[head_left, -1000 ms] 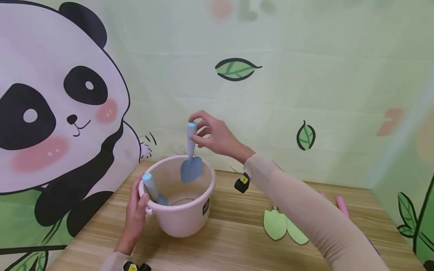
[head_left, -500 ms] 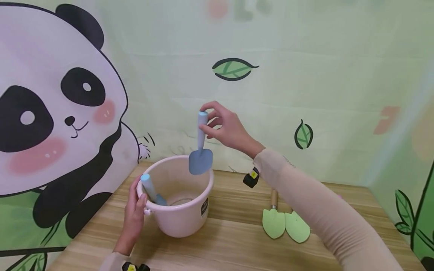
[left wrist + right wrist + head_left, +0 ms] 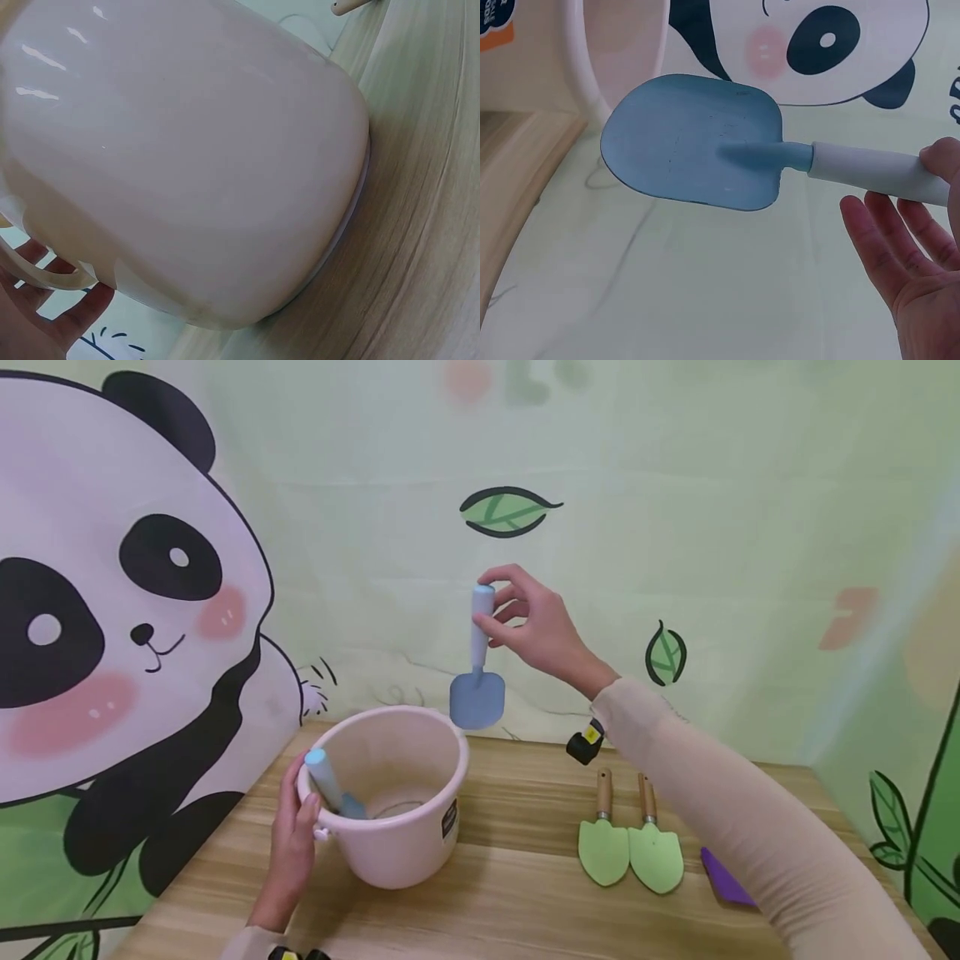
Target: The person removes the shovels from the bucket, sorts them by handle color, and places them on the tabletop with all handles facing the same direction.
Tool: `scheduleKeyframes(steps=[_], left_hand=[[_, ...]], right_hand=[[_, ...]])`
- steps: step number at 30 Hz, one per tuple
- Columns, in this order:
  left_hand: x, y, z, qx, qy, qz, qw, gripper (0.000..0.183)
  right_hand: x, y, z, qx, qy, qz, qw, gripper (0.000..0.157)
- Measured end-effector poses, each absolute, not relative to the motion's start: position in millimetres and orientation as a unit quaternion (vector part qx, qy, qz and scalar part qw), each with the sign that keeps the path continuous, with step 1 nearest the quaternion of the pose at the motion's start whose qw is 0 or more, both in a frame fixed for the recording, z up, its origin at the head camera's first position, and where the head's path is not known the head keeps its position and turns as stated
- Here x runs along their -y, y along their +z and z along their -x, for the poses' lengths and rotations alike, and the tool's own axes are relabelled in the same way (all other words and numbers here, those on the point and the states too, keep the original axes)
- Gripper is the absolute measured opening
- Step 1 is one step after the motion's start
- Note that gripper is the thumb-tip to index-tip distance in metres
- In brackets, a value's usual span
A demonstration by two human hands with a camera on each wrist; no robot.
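Note:
My right hand (image 3: 540,618) pinches the pale handle of a blue hand trowel (image 3: 477,702), which hangs blade down above the bucket's right rim. The right wrist view shows the trowel's whole blade (image 3: 697,142), with thumb and fingertips on the handle. A pale pink bucket (image 3: 393,860) stands on the wooden table. My left hand (image 3: 296,835) holds its left rim, thumb on the near side. In the left wrist view the bucket wall (image 3: 202,150) fills most of the picture. Inside the bucket, a second blue trowel (image 3: 324,777) leans against the left wall.
Two green trowels (image 3: 604,853) with wooden handles lie side by side on the table (image 3: 525,893), right of the bucket. A purple blade (image 3: 726,881) shows partly under my right sleeve. Behind the table rises a printed cloth backdrop (image 3: 375,527) with a panda.
My right hand has lifted the blue trowel up and to the right, out of the bucket's mouth. My left hand stays on the rim. The green trowels now show fully as the sleeve shifted.

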State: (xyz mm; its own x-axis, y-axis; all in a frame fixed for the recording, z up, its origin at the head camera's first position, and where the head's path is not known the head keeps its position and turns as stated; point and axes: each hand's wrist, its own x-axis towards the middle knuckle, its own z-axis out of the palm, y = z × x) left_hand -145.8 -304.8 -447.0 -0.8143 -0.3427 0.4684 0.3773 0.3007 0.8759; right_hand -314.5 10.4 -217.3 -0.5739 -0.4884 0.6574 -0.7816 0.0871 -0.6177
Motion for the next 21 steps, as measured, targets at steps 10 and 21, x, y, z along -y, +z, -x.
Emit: scheduleKeyframes(steps=[10, 21], left_hand=[[303.8, -446.8, 145.7, 0.746, -0.594, 0.013, 0.3, 0.055], [303.5, -446.8, 144.6, 0.745, -0.592, 0.011, 0.307, 0.056]], right_hand=[[-32.7, -222.9, 321.6, 0.741, 0.51, -0.412, 0.142, 0.04], [-44.8, -248.7, 331.1, 0.75, 0.521, -0.386, 0.13, 0.043]])
